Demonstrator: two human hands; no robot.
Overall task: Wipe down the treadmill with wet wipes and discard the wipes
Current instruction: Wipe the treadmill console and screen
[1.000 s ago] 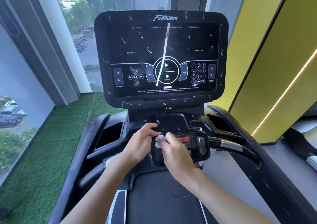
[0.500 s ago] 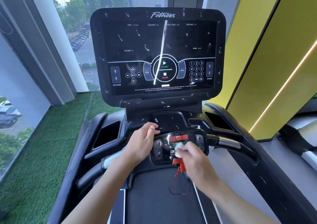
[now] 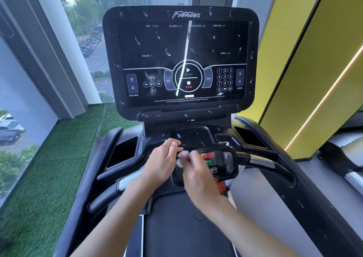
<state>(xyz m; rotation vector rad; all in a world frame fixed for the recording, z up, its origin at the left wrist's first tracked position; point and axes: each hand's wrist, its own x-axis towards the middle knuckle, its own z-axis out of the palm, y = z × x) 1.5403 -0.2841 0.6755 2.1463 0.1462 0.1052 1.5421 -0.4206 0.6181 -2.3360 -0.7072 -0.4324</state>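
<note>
- Nearest, black treadmill belt (image 3: 186, 233) at the bottom, with two bare forearms reaching forward over it.
- Motion-blurred right hand (image 3: 198, 180), fingertips pinching a white wet wipe (image 3: 181, 157) against the left part of the lower control panel (image 3: 224, 164).
- Just beside it, left hand (image 3: 161, 162), fingers curled round the panel's left edge, thumb on top.
- On that panel, red and green buttons; red safety clip (image 3: 222, 188) at its lower edge, partly hidden by the right wrist.
- Chrome-banded handlebar (image 3: 263, 162) out to the right; open cup holder (image 3: 123, 152) to the left.
- Beyond, large dark console screen (image 3: 157, 60) marked "Fitness", flecked with pale marks, START and STOP in the centre, number keypad to the right, INCLINE arrows to the left.
- Farthest, artificial grass (image 3: 39, 168) along a window (image 3: 94, 46) over a car park on the left; yellow wall panels (image 3: 304, 60) on the right.
</note>
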